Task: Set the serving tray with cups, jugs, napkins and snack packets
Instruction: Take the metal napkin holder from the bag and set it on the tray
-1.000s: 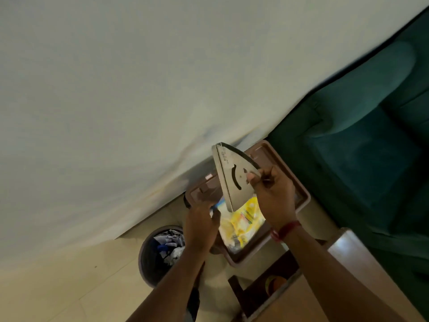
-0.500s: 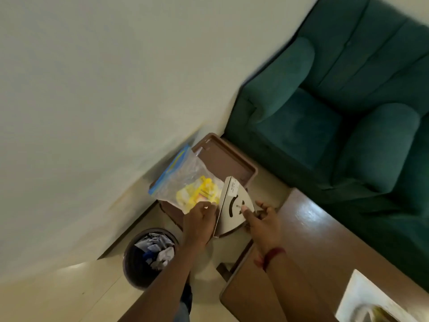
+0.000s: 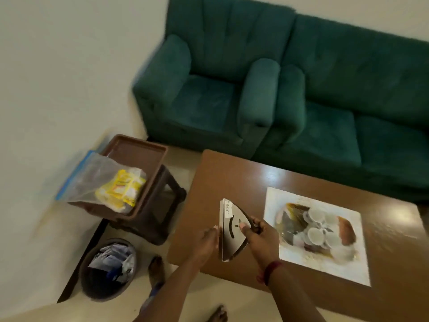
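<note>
Both hands hold a metal napkin holder point(image 3: 233, 231) above the near left corner of the table point(image 3: 232, 177). The holder is fan-shaped, stands on edge, and has a curved slot in its face. The right hand point(image 3: 260, 235) grips it from the right, thumb pressed on the face beside the slot and fingers wrapped behind the curved edge. The left hand point(image 3: 206, 240) lies against the holder's straight left edge, fingers loosely curled; whether it truly clamps the edge is hard to tell through the blur. A red thread circles the right wrist.

The tray point(image 3: 290, 196) (white, square) lies on the table right of the holder, with white cups point(image 3: 314, 225) clustered in its middle.

Left of the table a brown stool point(image 3: 160, 205) carries a brown tray point(image 3: 141, 154). A clear zip bag point(image 3: 102, 180) with yellow packets point(image 3: 121, 189) lies in it, hanging over the left rim. A bin point(image 3: 109, 268) of rubbish stands on the floor near the stool. A green sofa point(image 3: 301, 77) sits behind the table.
</note>
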